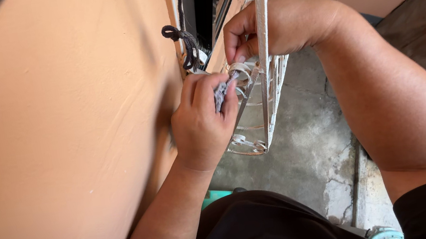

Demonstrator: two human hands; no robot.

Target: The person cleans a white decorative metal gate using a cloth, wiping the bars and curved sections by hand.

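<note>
Person: a black-clad torso (260, 228) fills the bottom edge, both bare forearms reaching up toward 12 o'clock.
Left hand: the left hand (203, 122) is curled shut, fingers and thumb pinched on a small grey cloth (220, 94) that shows at its 1 o'clock edge.
Cloth: bunched between the fingertips, pressed against the curled scrollwork of a white metal grille (267, 74); whether it wraps round the bar I cannot tell.
Grille: worn white paint, narrow upright bars with looped ornaments, seen nearly edge-on; it runs from 6 o'clock of the left hand up past the top edge, just to the right of that hand.
Right hand: the right hand (266, 27) sits at 1 o'clock of the left hand, fingers folded round an upright bar of the grille, gripping it; the thumb side faces the wall.
Relation: the cloth lies between the two hands, touching the left one, just below the right one's knuckles.
Wall: an orange plastered wall (60, 128) takes up the whole left side, just beside the left hand at 9 o'clock.
Cord: a dark knotted cord (183, 41) hangs at the wall's edge, at 12 o'clock of the left hand, near but apart from it.
Window: a dark opening with a frame (203, 5) stands behind the cord.
Floor: cracked grey concrete floor (310, 150) lies beyond and below the grille, at 3 o'clock of the left hand.
</note>
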